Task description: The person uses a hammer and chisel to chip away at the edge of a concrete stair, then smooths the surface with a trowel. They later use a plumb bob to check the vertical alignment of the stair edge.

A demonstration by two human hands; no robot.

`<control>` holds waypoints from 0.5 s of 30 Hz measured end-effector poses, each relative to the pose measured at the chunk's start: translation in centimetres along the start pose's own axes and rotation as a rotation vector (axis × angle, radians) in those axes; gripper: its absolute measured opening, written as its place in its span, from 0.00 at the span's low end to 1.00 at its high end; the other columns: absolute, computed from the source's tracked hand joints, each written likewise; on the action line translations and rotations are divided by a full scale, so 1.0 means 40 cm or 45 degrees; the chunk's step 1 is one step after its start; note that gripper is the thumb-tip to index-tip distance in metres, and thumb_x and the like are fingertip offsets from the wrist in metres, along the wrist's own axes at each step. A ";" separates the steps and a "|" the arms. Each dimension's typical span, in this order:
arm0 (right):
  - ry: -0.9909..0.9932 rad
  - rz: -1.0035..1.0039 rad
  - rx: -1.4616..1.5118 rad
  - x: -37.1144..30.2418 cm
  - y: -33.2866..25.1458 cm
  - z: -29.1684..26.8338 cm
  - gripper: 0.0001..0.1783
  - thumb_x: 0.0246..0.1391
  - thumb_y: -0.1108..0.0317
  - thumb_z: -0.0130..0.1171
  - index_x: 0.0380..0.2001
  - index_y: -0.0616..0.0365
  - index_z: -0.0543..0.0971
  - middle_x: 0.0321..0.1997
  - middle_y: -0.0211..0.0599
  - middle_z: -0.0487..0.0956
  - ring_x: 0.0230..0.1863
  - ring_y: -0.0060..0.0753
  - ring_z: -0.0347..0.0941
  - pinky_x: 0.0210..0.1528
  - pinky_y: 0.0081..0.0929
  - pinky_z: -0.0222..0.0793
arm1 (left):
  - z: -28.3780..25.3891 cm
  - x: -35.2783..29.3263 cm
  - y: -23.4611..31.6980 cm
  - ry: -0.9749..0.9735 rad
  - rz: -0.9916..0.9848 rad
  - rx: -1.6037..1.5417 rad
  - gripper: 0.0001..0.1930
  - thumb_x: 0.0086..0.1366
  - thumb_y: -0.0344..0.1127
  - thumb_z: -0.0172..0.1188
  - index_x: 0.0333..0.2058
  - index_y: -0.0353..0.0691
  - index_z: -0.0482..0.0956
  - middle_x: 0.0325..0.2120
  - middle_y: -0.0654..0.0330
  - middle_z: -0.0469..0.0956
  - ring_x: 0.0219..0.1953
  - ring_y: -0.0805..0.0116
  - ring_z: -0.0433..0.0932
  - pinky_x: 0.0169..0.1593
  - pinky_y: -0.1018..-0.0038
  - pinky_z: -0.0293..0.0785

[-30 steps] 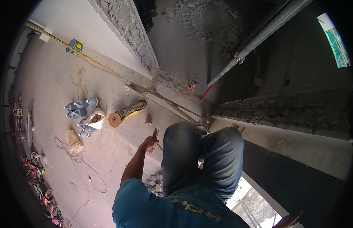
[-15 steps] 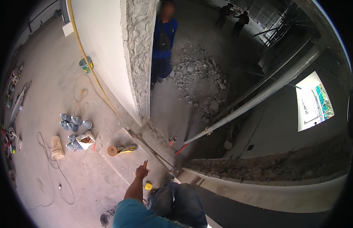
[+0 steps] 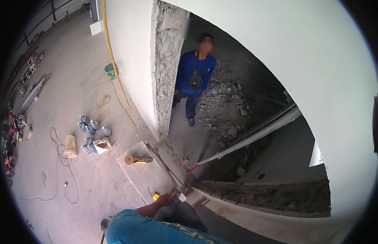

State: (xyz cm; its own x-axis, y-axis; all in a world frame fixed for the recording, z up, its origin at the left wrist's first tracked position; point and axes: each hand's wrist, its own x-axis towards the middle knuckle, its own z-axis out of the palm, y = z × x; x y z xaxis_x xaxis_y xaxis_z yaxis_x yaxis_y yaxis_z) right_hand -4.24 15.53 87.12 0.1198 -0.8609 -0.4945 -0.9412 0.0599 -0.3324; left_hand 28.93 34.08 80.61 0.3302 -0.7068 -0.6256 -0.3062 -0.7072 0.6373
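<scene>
In the head view, the left hand [image 3: 166, 199] reaches down to a small pale object [image 3: 179, 196] just beside a yellow tape measure [image 3: 156, 197], at the near edge of a flat board [image 3: 142, 173] on the floor; whether its grip is closed on anything I cannot tell. The right hand is out of view. A co-worker in blue [image 3: 194, 77] stands by rubble [image 3: 223, 105] in the wall opening. Anything knocked loose could drop past the ledge, and loose cables [image 3: 62, 162] could trip a step.

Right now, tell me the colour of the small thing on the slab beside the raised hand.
Yellow: the small thing lies just left of the hand, head view.
</scene>
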 end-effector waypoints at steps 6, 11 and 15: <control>-0.297 0.038 0.103 -0.012 0.042 0.014 0.21 0.54 0.53 0.48 0.46 0.52 0.75 0.49 0.42 0.75 0.49 0.45 0.71 0.50 0.40 0.64 | -0.244 -0.060 0.156 -0.019 -0.157 -0.022 0.29 0.49 0.43 0.61 0.51 0.40 0.71 0.43 0.47 0.76 0.47 0.50 0.75 0.51 0.62 0.70; -0.489 0.073 0.142 -0.051 0.068 0.063 0.21 0.53 0.51 0.49 0.44 0.52 0.76 0.48 0.42 0.76 0.48 0.45 0.72 0.48 0.39 0.66 | -0.384 -0.084 0.162 0.196 -0.079 0.066 0.25 0.48 0.42 0.63 0.44 0.39 0.69 0.38 0.46 0.75 0.44 0.45 0.74 0.48 0.59 0.70; -0.566 0.105 0.139 -0.133 0.096 0.127 0.21 0.52 0.50 0.49 0.42 0.51 0.78 0.47 0.42 0.77 0.47 0.45 0.73 0.47 0.39 0.67 | -0.484 -0.061 0.216 0.359 0.190 0.078 0.25 0.49 0.38 0.63 0.46 0.40 0.67 0.38 0.45 0.74 0.44 0.45 0.73 0.48 0.58 0.70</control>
State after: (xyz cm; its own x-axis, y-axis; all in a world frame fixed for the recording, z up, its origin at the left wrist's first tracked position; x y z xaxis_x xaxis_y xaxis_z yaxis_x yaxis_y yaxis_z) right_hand -6.88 22.90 84.38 0.1919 -0.5522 -0.8113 -0.9175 0.1924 -0.3480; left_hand 42.78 30.08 96.35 0.5092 -0.7758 -0.3726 -0.4200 -0.6019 0.6792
